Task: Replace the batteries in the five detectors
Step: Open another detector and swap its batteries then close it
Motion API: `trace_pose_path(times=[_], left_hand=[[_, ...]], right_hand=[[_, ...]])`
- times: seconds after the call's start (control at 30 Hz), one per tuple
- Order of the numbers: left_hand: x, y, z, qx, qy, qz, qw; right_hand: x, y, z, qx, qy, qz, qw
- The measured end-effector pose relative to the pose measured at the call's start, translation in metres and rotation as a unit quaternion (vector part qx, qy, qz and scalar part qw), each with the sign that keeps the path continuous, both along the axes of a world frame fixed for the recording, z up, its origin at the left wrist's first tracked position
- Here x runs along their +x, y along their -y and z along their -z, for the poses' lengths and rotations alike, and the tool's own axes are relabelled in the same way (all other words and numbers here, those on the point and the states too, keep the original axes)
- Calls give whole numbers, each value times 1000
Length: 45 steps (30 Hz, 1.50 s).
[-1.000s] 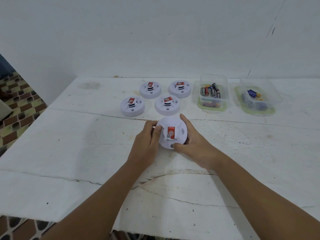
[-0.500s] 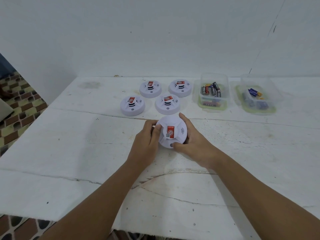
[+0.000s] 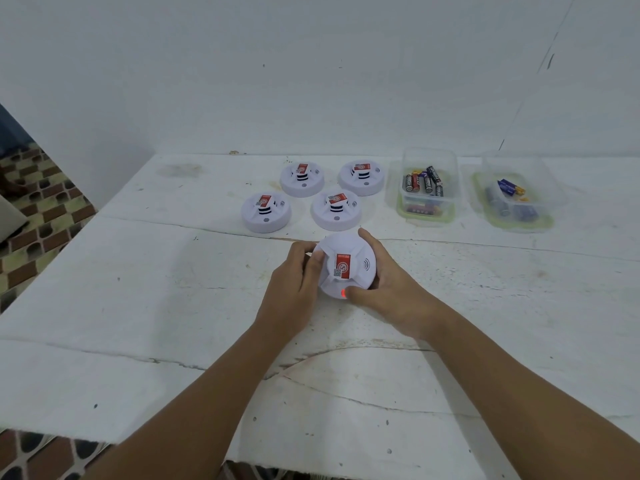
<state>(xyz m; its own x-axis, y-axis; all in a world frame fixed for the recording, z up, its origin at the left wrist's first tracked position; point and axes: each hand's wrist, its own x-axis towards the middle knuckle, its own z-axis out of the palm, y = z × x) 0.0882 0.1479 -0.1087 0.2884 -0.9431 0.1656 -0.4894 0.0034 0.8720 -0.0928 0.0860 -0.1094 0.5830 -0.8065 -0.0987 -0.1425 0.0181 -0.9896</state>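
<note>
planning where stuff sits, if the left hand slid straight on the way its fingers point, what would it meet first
The left hand already grips the near detector; its fingers point right and slightly away, so beyond it probably the right hand, though depth is unclear.

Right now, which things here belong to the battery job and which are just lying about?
Job:
- held detector, gripped by left hand and right hand
- four waiting detectors
- battery tub
- second battery tub

Lying about:
- brown speck at the table's far edge

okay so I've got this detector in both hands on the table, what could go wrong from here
The four other detectors sit just beyond the held detector; twisting it could knock one. The two open battery tubs, left tub and right tub, sit side by side, so batteries could get mixed. The right hand thumb partly covers the red light.
</note>
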Motion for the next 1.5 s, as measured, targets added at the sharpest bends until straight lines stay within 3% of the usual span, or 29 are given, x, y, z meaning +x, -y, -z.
trace_pose_path(times=[0.2, 0.4, 1.5], left_hand=[[-1, -1, -1, 1, -10, 1, 1000], [0, 0, 0, 7, -9, -2, 1000], [-1, 4, -3, 20, -33, -41, 998]], right_hand=[[0, 3, 2, 19, 29, -19, 999], [4, 9, 3, 126, 124, -18, 984], [9, 1, -8, 159, 128, 27, 979]])
